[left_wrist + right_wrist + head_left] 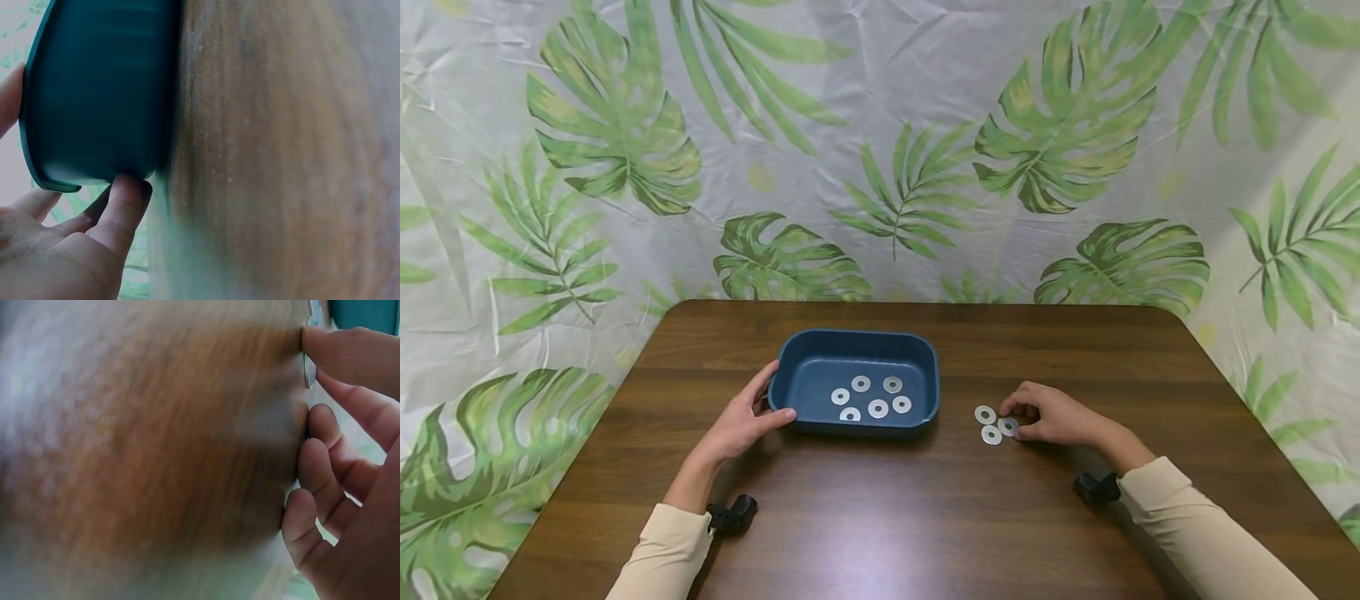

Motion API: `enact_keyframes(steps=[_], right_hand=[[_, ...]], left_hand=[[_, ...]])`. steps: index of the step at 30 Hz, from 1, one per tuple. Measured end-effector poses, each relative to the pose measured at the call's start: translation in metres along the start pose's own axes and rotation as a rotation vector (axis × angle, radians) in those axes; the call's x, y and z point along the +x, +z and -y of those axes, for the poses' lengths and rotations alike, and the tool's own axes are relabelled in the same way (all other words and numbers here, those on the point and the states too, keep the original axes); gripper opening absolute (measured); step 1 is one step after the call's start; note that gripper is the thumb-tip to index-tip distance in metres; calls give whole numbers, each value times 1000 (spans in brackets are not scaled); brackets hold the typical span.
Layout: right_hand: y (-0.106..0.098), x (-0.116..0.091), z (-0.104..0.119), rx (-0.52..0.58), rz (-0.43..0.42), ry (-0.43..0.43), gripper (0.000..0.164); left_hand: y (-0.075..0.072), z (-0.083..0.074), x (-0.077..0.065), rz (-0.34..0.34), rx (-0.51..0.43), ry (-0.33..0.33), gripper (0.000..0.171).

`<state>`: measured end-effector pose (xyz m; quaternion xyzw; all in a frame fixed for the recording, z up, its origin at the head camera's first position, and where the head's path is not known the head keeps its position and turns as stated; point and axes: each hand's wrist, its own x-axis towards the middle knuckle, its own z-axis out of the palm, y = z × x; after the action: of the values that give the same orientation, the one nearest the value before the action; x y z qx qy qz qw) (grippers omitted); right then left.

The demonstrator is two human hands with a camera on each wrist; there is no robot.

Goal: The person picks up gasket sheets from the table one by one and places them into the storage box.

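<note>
A dark blue rectangular dish [856,427] stands on the table, with several flat metal washers [877,408] lying on its floor. At its left end my left hand [741,423] holds it, thumb over the front rim and fingers against the end wall. In the left wrist view, fingertips [127,190] touch the dish's outer wall [100,94]. To the right of the dish, 3 washers lie close together: one at the back [985,414], one in front [991,435] and one at the right. My right hand [1060,417] pinches the right washer [1008,427] between thumb and index finger, its other fingers curled against the tabletop.
The brown wooden table [880,517] has rounded far corners. Behind it hangs a pale cloth [917,75] printed with green leaves. A black wrist device [733,514] is strapped on the left arm, another [1097,489] on the right.
</note>
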<state>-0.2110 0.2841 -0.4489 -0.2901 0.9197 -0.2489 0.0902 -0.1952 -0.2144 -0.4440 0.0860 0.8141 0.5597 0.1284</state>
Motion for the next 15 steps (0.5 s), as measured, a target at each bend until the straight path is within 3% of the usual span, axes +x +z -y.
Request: enact_keyframes(steps=[15], right_hand=[[2, 1, 0, -8, -6, -10, 24]], left_hand=[[0, -1, -1, -1, 0, 9, 87]])
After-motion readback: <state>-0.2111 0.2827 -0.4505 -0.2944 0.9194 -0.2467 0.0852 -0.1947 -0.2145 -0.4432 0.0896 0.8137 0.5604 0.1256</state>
